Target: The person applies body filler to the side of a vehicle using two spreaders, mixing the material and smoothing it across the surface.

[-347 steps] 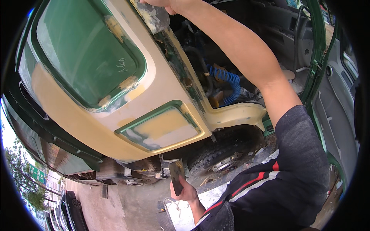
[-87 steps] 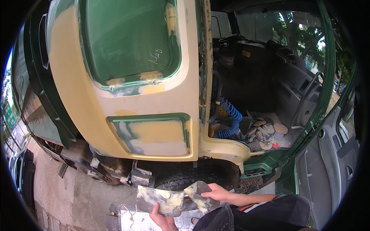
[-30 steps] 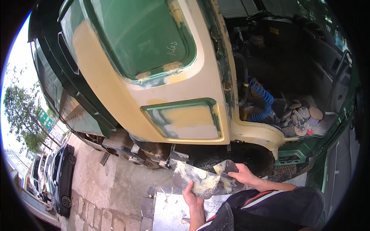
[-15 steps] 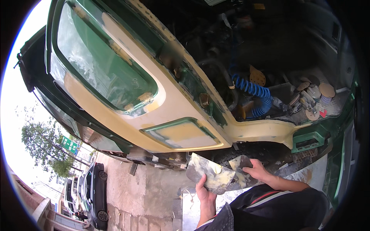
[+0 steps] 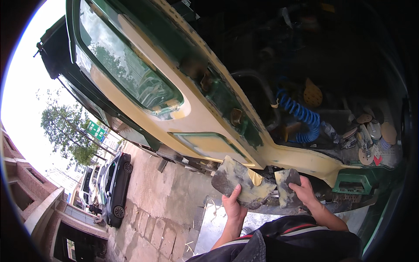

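Note:
My left hand (image 5: 235, 205) is closed on a wide dark spreader plate (image 5: 230, 174), mottled with filler, with a yellow dollop of paste (image 5: 255, 177) near its right edge. My right hand (image 5: 305, 192) grips a smaller filler-smeared spreader (image 5: 284, 192), held beside the wide plate with a narrow gap between them. Both are low in front of the truck cab (image 5: 144, 52), whose green body has cream primer and patched filler. A recessed side panel (image 5: 209, 146) sits just above the plates.
The open cab holds a blue coiled hose (image 5: 301, 115) and sanding discs (image 5: 366, 139). Below me lies a pale metal sheet (image 5: 207, 231) on concrete (image 5: 157, 205). At left are parked cars (image 5: 115, 192), a tree (image 5: 65, 126) and a brick building (image 5: 22, 192).
My right hand has come down from high on the cab's edge. In the last second the view swung leftward, showing more building, and the two spreaders moved slightly apart.

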Tool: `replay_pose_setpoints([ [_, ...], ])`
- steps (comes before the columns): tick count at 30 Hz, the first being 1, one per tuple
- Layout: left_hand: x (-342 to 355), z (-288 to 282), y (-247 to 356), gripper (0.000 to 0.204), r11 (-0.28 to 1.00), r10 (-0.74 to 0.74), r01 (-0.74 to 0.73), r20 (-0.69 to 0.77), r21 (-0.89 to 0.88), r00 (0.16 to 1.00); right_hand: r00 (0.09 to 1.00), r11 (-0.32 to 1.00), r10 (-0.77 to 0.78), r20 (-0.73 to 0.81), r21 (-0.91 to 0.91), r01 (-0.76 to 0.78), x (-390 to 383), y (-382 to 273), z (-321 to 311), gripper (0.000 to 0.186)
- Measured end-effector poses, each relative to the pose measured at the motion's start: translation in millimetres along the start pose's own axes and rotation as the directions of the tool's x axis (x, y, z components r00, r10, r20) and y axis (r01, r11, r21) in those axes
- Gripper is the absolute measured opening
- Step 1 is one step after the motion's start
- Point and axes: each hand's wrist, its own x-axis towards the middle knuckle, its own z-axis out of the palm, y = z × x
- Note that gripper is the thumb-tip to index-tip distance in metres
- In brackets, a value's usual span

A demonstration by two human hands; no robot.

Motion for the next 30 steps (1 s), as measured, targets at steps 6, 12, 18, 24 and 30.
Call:
replay_pose_setpoints([
  [6, 0.2, 18.4, 5.7, 0.037, 0.939, 0.332, -0.331, 0.006, 0.099, 0.943, 0.98, 0.981, -0.184, 0.072, -0.052, 0.188, 16.8, -37.3, -3.2, 0.038],
  [12, 1.5, 24.9, 6.1, 0.033, 0.855, 0.478, -0.472, 0.023, 0.215, 0.878, 0.949, 0.965, -0.264, 0.172, 0.042, 0.261, 25.7, -93.8, 12.6, 0.037],
  [18, 5.7, 42.4, 31.2, 0.033, 0.764, 0.616, -0.61, 0.045, 0.21, 0.787, 0.875, 0.889, -0.457, 0.16, 0.073, 0.452, 32.1, -158.0, 35.7, 0.033],
  [24, 7.7, 51.3, 40.2, 0.033, 0.682, 0.702, -0.694, 0.057, 0.231, 0.71, 0.87, 0.894, -0.448, 0.204, 0.08, 0.441, 29.4, -159.9, 46.5, 0.034],
  [30, 10.8, 52.7, 44.5, 0.032, 0.674, 0.71, -0.701, 0.055, 0.234, 0.702, 0.863, 0.885, -0.464, 0.203, 0.05, 0.464, 29.8, -164.5, 54.7, 0.032],
])
